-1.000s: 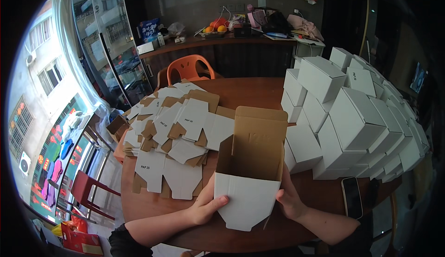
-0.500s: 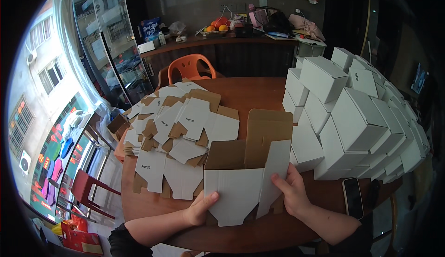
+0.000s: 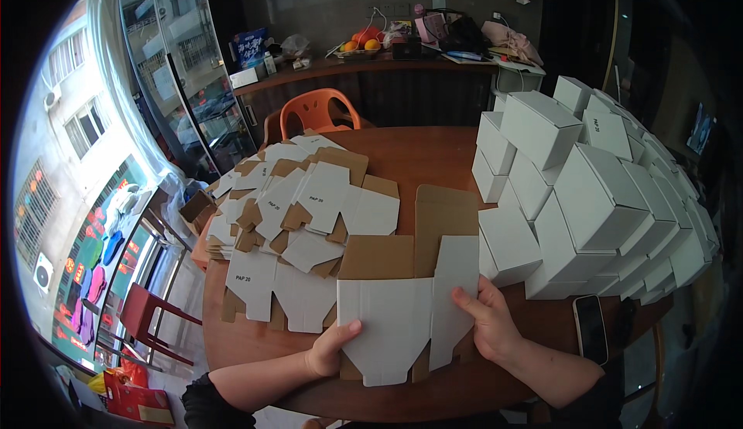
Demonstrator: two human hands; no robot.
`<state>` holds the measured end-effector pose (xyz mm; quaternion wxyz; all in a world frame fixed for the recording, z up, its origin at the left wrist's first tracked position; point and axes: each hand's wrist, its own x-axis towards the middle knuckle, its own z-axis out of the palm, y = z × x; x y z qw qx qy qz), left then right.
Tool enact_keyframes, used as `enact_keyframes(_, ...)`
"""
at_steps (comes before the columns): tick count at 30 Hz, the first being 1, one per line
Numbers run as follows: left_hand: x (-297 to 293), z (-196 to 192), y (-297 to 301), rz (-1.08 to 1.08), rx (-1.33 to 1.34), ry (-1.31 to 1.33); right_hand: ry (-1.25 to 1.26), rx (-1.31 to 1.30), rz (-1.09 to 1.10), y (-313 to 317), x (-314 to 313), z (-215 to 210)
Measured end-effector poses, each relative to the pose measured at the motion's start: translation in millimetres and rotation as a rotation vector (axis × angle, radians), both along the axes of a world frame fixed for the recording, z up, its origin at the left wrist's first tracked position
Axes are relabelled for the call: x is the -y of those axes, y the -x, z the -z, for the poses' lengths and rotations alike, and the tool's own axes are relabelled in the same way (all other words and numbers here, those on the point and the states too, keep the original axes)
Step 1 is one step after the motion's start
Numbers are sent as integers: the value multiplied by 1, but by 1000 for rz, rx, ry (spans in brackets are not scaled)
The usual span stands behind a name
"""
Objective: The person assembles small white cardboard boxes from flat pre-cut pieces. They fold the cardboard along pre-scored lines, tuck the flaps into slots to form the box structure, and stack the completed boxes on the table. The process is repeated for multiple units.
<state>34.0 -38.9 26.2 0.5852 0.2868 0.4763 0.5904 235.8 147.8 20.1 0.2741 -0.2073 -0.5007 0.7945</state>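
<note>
Above the near side of one brown table (image 3: 433,158), you hold one carton (image 3: 391,317), white outside and brown inside, which looks nearly flat. Your left hand (image 3: 331,349) pinches its left edge, thumb in front; your right hand (image 3: 493,324) grips its right edge, thumb in front too. To your left lies one pile of flat cartons (image 3: 309,197), overlapping too much to count. To your right stands one stack of white boxes (image 3: 596,189), over a dozen, some partly hidden. One phone (image 3: 590,330) lies near that stack; one orange chair (image 3: 313,110) stands beyond.
</note>
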Motion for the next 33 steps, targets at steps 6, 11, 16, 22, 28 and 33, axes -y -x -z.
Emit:
enact_keyframes(6, -3, 8, 7, -14, -14, -43, 76, 4, 24, 1, -2, 3)
enact_keyframes(11, -6, 15, 10, 44, -24, -296, -22, 22, -34, 0, 4, -2)
enact_keyframes(16, -26, 4, 4, -43, -258, -564, -312, -23, -161, -2, 7, -6)
enact_keyframes(22, -27, 6, 6, 12, -467, -572, -559, -82, -302, -3, 9, -11)
enact_keyframes(28, -26, 7, 10, -55, -589, -569, -375, -138, -342, -2, 9, 1)
enact_keyframes(33, -27, 4, 6, -75, -404, -557, -571, -79, -215, -5, 8, -11)
